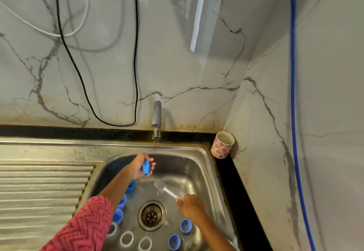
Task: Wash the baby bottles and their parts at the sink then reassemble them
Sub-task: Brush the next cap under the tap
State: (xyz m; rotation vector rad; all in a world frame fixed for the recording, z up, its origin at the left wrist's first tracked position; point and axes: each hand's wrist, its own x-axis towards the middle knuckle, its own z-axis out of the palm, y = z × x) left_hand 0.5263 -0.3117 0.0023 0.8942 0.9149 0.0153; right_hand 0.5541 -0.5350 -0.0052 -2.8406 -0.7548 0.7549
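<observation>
Still early, I'd say: her left hand (140, 167) grips a blue cap (146, 167), right hand (189, 205) holds the brush (160, 185), parts (186, 226) wait unassembled in the sink (206, 164).

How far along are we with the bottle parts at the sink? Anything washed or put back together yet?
Early, by the look of it. Done: nothing is visibly reassembled; the parts lie apart in the sink. In hand: the left hand holds a blue cap below the tap, and the right hand holds the brush. Left: the blue caps and clear rings around the drain, then reassembly. No bottle bodies are in view.
</observation>
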